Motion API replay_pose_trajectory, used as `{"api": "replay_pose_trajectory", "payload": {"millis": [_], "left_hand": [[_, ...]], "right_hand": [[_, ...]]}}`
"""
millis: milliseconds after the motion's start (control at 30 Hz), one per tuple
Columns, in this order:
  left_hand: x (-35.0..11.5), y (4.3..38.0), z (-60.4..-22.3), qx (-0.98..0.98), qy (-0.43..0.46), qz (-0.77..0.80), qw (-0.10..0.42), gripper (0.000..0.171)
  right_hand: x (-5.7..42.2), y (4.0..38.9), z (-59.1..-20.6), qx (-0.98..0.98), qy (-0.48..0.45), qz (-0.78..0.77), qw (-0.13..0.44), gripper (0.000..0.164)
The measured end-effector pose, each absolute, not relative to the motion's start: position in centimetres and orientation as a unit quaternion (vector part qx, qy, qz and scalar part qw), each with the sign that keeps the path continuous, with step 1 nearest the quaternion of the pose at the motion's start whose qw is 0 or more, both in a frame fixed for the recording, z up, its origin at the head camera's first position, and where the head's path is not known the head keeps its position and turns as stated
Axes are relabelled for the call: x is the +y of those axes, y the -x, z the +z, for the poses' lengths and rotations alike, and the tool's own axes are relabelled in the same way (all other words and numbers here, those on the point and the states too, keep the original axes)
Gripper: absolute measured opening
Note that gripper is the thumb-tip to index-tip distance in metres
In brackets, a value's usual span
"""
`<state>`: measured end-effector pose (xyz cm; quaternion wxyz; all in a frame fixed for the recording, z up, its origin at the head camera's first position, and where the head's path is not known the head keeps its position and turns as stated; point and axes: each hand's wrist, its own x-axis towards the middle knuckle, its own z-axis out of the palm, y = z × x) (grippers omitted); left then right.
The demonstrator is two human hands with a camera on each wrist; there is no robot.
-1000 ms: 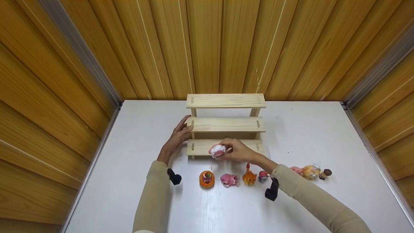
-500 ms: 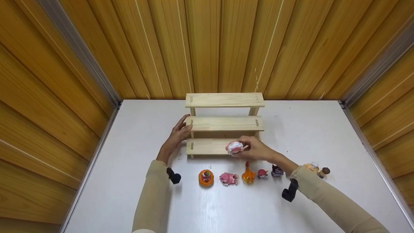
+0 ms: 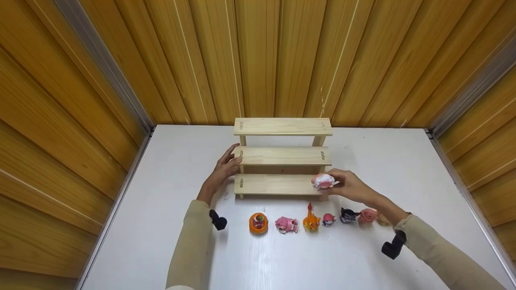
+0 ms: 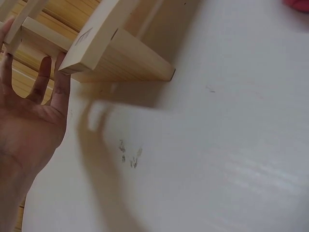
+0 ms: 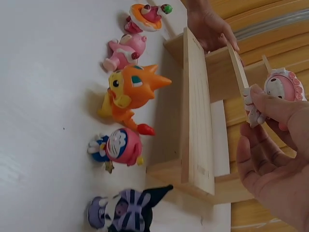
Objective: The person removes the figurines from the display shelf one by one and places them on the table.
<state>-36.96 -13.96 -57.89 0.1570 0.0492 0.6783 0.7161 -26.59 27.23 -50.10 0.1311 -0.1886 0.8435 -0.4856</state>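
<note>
My right hand [image 3: 350, 186] pinches a small figurine [image 5: 280, 89] with a white face and a pink, lace-edged hood. In the head view the figurine overlaps the right end of the lowest board of a three-tier wooden shelf [image 3: 282, 155]. The figurine's lower part lies between my thumb and fingers in the right wrist view. At the shelf's left side, my left hand [image 3: 221, 171] touches the end of the middle board. Its fingers are spread and fairly straight in the left wrist view, the tips at the wood.
Before the shelf runs a row of figurines: an orange-ringed one [image 3: 258, 223], a pink one [image 3: 287, 224], an orange one with a red-tipped tail [image 3: 311, 222], a red-capped one [image 3: 328, 219] and a black-eared one [image 3: 347, 215]. A pink one [image 3: 367, 215] lies near my right wrist. Wood-patterned walls [image 3: 258, 60] enclose the table.
My right hand has moved right along the lowest board with the hooded figurine, from its middle to its right end. My left hand has stayed at the shelf's side.
</note>
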Motion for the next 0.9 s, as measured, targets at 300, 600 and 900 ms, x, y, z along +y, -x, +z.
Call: {"api": "replay_pose_trajectory", "payload": {"millis": [300, 600, 900], "left_hand": [[-13.8, 37.1, -57.8, 0.681, -0.052, 0.714, 0.151, 0.062], [-13.8, 37.4, -58.1, 0.676, -0.047, 0.719, 0.157, 0.062], [-13.6, 37.6, -58.1, 0.659, -0.056, 0.732, 0.162, 0.062]], "right_hand": [[33.1, 26.1, -49.0, 0.859, 0.170, -0.475, 0.089, 0.037], [38.5, 24.6, -48.9, 0.891, 0.103, -0.436, 0.073, 0.043], [41.1, 24.1, -49.3, 0.908, 0.059, -0.408, 0.073, 0.049]]}}
